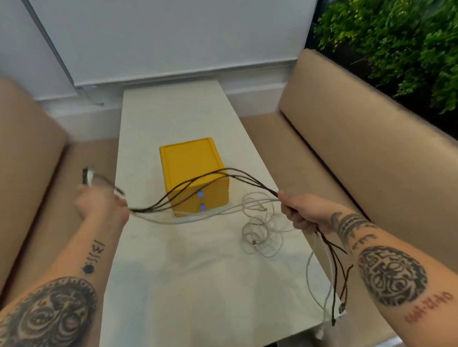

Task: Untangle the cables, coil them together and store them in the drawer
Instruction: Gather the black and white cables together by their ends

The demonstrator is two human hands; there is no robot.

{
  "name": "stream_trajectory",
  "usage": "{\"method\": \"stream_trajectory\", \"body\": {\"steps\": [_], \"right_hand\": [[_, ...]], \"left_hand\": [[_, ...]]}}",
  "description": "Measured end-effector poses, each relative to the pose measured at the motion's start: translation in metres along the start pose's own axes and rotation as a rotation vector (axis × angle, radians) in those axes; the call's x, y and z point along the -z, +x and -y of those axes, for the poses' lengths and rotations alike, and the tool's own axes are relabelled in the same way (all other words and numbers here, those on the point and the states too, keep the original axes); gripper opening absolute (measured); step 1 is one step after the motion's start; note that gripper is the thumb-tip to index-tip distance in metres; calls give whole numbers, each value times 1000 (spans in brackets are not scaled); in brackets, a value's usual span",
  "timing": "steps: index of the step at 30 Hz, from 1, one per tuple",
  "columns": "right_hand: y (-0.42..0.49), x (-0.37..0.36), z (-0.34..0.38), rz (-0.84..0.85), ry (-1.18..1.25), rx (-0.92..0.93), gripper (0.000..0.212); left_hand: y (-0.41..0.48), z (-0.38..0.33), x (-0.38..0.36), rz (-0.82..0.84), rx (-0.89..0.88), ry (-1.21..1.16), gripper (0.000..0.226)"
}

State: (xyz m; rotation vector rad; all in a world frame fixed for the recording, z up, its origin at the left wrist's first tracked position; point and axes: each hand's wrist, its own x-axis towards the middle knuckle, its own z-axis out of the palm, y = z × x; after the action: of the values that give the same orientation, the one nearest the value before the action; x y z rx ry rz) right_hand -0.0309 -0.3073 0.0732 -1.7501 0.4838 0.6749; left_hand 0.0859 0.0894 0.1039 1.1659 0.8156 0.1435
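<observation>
Above the tabletop [189, 283], I see the left hand [101, 205] and right hand [302, 214], fingers curled tight round a bundle of black and white cables [196, 182] stretched between them before the yellow drawer box [192, 164], with loose white loops [261, 233] lying near the right hand.
</observation>
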Motion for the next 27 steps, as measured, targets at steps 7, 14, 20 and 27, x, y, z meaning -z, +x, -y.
{"method": "stream_trajectory", "body": {"steps": [7, 14, 20, 27], "right_hand": [[-11, 25, 36, 269, 35, -145, 50], [-8, 32, -8, 298, -331, -554, 52], [-27, 35, -34, 103, -608, -691, 50], [-34, 30, 20, -79, -573, -446, 53]], "left_hand": [[25, 76, 66, -125, 409, -13, 29], [15, 119, 91, -133, 568, -41, 30], [1, 126, 62, -46, 634, 30, 49], [30, 116, 61, -99, 555, -9, 49]]}}
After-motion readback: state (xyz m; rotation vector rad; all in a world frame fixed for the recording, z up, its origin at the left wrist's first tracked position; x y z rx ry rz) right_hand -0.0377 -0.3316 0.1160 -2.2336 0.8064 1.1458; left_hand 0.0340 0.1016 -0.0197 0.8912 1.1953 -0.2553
